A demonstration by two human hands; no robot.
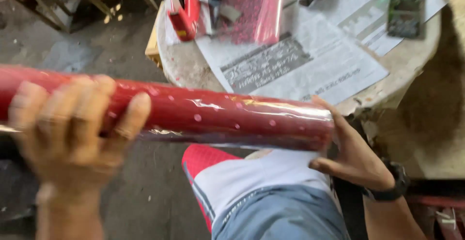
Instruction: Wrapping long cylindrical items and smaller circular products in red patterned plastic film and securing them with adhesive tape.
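A long red roll of wrapping paper (218, 116) with pale dots and a shiny plastic cover lies crosswise in front of me, above my lap. My left hand (72, 128) wraps around its left part, fingers curled over the top. My right hand (353, 155), wearing a dark wristwatch, is pressed against the roll's right end, the palm flat on it and the thumb below.
A round pale table (184, 66) stands beyond the roll, covered with printed paper sheets (310, 56). On it lie a red tape dispenser (184, 7), another red dotted roll (261, 7) and a small dark device (404, 15). Grey concrete floor lies to the left.
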